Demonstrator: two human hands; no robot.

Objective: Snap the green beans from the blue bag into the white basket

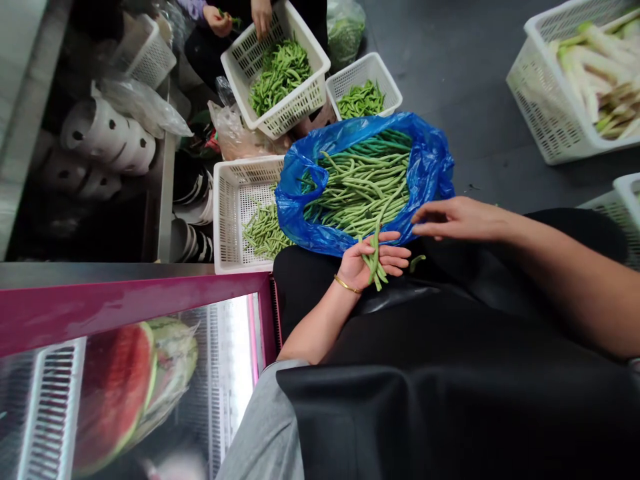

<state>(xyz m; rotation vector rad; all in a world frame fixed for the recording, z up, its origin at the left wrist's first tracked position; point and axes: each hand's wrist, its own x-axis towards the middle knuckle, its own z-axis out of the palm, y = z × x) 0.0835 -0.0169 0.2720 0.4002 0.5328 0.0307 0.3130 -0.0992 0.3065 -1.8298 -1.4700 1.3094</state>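
Several pieces of green bean (373, 261) lie across the upturned palm of my left hand (364, 263), kept there by the thumb, with the other fingers stretched out. A gold bangle circles that wrist. Just beyond it, a blue plastic bag (435, 150) gapes around a heap of long green beans (367, 183). My right hand (450, 219) hovers by the bag's near right edge, its fingers loosely bent and apart from the thumb, with nothing visible in them. A small bean bit (417, 263) rests on the black apron (450, 387) between the hands.
Left of the bag, a white basket (227, 220) holds short bean pieces. Another person's hands (261, 17) work over a basket of beans (280, 77); a smaller basket (393, 83) sits beside it. A vegetable crate (535, 100) stands right. A pink-framed display case (200, 297) flanks my left.
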